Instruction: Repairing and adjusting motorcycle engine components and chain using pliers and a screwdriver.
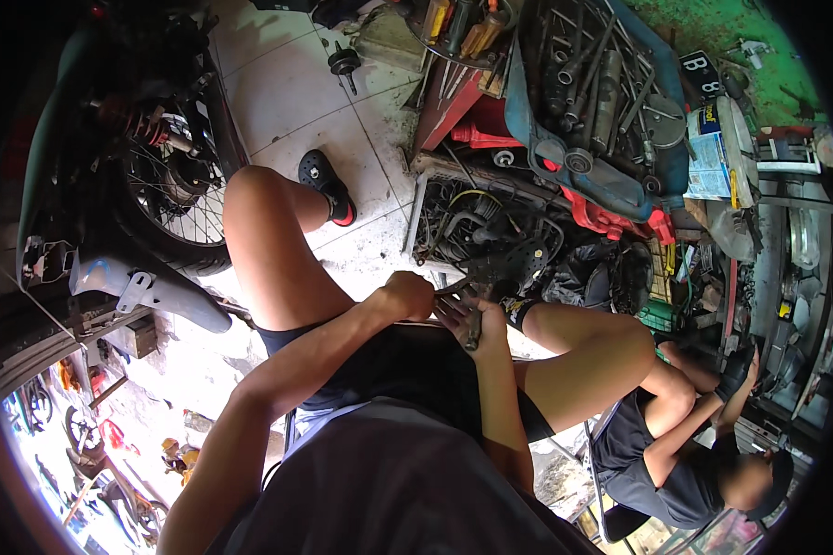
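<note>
Over my lap, my left hand [409, 296] is curled into a fist; what is inside its fingers, if anything, is hidden. Right beside it, my right hand [488, 322] is turned partly palm up with the fingers reaching toward the left fist. A dark metal tool [473, 331] with a narrow handle lies across the right palm, held there. Its far end merges with the dark background, so I cannot tell its exact kind. My knees are spread on both sides of the hands.
A crate [416, 217] of greasy parts stands ahead, beneath a blue tray [518, 102] heaped with wrenches and sockets. A motorcycle wheel [171, 199] and a loose fender [148, 282] are at left. Another person [662, 462] sits at lower right. A dark shaft-like part [344, 63] lies on the tiles.
</note>
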Demonstrator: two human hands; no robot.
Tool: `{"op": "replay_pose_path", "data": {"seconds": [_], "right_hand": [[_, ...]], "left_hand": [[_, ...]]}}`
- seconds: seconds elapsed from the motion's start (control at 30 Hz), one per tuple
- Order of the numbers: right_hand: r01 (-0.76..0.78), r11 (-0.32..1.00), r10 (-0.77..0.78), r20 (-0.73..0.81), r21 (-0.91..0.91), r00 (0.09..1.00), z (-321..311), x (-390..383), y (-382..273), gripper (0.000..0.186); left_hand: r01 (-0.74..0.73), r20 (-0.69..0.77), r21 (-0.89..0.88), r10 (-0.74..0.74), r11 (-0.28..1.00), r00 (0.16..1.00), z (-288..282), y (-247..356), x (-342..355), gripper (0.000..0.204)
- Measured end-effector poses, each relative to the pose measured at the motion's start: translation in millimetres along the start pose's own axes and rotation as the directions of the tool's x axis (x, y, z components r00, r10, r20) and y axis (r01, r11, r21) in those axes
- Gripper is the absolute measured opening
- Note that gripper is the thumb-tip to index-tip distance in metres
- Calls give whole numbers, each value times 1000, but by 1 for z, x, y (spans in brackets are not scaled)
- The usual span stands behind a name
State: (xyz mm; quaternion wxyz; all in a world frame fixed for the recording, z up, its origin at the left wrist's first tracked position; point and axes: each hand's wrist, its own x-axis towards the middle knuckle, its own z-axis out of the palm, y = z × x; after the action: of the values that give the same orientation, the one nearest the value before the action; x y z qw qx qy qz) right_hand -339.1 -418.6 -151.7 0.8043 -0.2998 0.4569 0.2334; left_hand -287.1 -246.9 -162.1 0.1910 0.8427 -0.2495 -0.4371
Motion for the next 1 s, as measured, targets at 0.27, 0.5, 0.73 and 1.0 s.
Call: {"op": "replay_pose_path", "data": {"seconds": [0.27,0.5,0.73,1.0], "right_hand": [[-46,999,47,8,-26,999,36,29,-4,19],[-93,993,102,137,-68,985,69,83,-27,24],[-83,962,215,536,-259,817,96,118,-86,52],[15,924,261,662,-381,703,94,142,-120,61]], "left_hand": [[113,-110,-115,-126,987,986,-14,-31,14,43],[187,-557,60,-122,981,822,-1,-53,30,35],[25,-895,160,135,987,426,-36,-72,32,23],[46,-674,-503,-425,863,605,-84,-35,30,30]]}}
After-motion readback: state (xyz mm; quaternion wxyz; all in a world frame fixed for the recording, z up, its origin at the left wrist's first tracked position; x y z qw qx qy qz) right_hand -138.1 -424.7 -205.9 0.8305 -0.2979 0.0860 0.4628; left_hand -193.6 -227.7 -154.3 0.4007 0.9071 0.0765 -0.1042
